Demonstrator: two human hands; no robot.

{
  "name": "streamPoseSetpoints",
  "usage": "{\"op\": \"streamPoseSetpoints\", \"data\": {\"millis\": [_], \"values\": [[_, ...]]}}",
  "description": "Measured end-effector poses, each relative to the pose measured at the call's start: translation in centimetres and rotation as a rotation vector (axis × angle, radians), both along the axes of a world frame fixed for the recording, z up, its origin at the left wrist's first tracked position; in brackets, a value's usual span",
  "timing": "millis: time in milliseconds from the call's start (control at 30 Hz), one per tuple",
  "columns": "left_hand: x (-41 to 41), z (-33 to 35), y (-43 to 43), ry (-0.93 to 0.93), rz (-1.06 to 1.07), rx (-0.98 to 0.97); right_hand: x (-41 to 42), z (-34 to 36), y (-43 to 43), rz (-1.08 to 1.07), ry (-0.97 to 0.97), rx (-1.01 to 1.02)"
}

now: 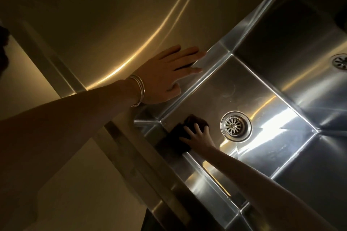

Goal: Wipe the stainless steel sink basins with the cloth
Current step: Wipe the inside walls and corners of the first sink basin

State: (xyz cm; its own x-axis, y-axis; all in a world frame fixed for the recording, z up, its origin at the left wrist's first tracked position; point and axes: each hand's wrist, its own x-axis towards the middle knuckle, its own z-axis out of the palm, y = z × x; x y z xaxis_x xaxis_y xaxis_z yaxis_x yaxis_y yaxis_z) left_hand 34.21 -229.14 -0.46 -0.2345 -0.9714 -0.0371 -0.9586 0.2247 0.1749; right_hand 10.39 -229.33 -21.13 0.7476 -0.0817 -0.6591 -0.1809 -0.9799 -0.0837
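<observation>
- The steel bench (105,24) fills the upper left of the view, dim and yellowish, with a curved streak of reflected light across it.
- The near sink basin (249,88) is sunk into the bench at centre right, its floor and walls bright with glare.
- A second basin (293,30) lies beyond it, darker, parted from the first by a steel ridge; its own drain (340,61) shows at the right edge.
- The left hand (167,75) lies flat and open, fingers spread, on the bench at the rim of the near basin, fingertips reaching over the rim's corner; it grips nothing.
- The right hand (197,135) reaches down into the near basin, fingers splayed and pressed on top of the cloth rather than closed around it.
- The cloth (180,133), dark and bunched, sits on the basin floor against the near-left wall, just left of the drain.
- The round strainer drain (235,126) sits mid-floor, close beside the right hand's fingertips.
- Thin metal bangles (138,90) circle the left wrist.
</observation>
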Motion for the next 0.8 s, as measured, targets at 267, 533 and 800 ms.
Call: {"op": "streamPoseSetpoints", "data": {"millis": [267, 533, 800], "values": [[-0.1, 0.2, 0.1, -0.003, 0.007, -0.004, -0.9, 0.6, 0.9, -0.019, 0.018, 0.011], [-0.1, 0.1, 0.1, -0.010, -0.001, -0.008, 3.6, -0.4, 0.9, -0.093, -0.015, 0.007], [-0.3, 0.3, 0.0, -0.001, 0.008, -0.009, -6.6, 1.7, 1.0, 0.011, 0.074, -0.035]]}}
